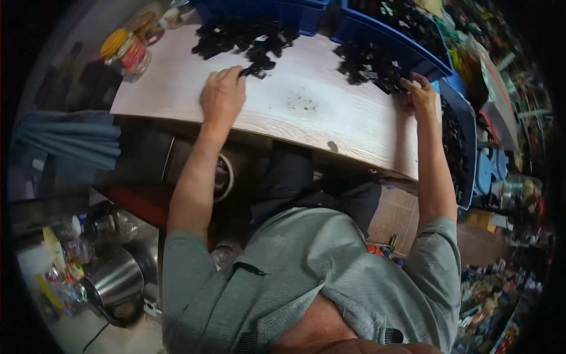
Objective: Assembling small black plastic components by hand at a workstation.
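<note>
Two heaps of small black parts lie on the pale wood-grain table (295, 88); their exact kind is too small to make out. My left hand (223, 97) is at the near edge of the left heap (242, 41), its fingers closed on a small black part (246, 72). On the right, my right hand (421, 97) reaches the right-hand end of the other heap (368, 68). Its thumb and fingers curl together at a black part there, partly hidden by the fingers.
Blue bins (395, 38) line the table's far side, and another blue bin (469, 141) with black parts stands beyond its right edge. A yellow-lidded jar (127, 54) is at the far left corner. A steel pot (115, 277) sits low on the left.
</note>
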A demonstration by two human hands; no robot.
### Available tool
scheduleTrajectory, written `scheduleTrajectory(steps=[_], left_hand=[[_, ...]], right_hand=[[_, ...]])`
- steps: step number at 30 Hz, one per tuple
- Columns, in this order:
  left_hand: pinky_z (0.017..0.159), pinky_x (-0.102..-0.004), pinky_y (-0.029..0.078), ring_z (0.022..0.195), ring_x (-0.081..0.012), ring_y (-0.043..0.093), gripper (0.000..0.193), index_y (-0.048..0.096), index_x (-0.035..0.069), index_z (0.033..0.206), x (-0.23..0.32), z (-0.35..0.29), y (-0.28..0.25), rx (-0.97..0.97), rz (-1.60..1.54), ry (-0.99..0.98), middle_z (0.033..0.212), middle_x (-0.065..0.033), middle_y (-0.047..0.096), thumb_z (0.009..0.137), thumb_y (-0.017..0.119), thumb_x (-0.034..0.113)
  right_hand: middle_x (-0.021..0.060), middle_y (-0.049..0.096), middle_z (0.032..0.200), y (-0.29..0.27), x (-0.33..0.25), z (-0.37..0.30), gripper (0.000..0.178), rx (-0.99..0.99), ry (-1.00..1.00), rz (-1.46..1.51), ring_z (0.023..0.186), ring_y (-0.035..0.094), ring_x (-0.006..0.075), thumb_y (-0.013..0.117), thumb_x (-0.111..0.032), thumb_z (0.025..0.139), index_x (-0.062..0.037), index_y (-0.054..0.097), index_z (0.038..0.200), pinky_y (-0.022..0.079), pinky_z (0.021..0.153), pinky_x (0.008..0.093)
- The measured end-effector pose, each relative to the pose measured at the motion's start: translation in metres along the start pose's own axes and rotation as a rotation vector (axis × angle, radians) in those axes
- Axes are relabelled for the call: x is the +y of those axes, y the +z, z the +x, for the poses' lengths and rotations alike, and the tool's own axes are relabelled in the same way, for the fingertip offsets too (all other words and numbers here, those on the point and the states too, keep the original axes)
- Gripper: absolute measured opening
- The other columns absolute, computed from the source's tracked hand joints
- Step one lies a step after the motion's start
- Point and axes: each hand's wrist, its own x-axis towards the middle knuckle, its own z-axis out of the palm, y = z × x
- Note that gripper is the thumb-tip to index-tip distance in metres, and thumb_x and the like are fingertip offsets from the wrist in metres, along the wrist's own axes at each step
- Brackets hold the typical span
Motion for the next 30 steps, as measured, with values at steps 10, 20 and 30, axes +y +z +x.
scheduleTrajectory(steps=[10, 20, 30], left_hand=[[0.081, -0.0435, 0.054, 0.089, -0.0359, 0.067, 0.019, 0.073, 0.006, 0.105, -0.003, -0.003, -0.001, 0.101, -0.067, 0.096, 0.094, -0.0146, 0.073, 0.089, 0.065, 0.012], [0.083, -0.0476, 0.053, 0.092, -0.0415, 0.068, 0.031, 0.075, 0.003, 0.102, -0.005, 0.022, -0.009, -0.105, -0.173, -0.212, 0.098, -0.0198, 0.073, 0.091, 0.062, 0.028], [0.082, -0.0455, 0.054, 0.090, -0.0388, 0.067, 0.026, 0.073, 0.004, 0.114, 0.010, -0.007, -0.003, 0.064, -0.107, 0.134, 0.101, -0.0186, 0.073, 0.093, 0.063, 0.012]], right_hand=[[-0.0017, 0.050, 0.061, 0.009, 0.022, 0.016, 0.034, 0.007, 0.012, 0.019, 0.046, 0.047, 0.0107, 0.083, -0.022, 0.084, -0.0065, 0.066, 0.109, 0.039, 0.040, 0.0274], [-0.0022, 0.046, 0.056, -0.014, -0.009, -0.082, 0.031, -0.222, 0.141, 0.063, 0.044, 0.046, 0.0114, 0.079, -0.031, 0.084, -0.0041, 0.070, 0.097, 0.046, 0.045, 0.0291], [0.0024, 0.051, 0.052, 0.033, -0.025, -0.121, 0.047, -0.323, 0.158, -0.238, 0.037, 0.047, 0.0138, 0.086, -0.043, 0.079, -0.0014, 0.067, 0.087, 0.033, 0.035, 0.0306]])
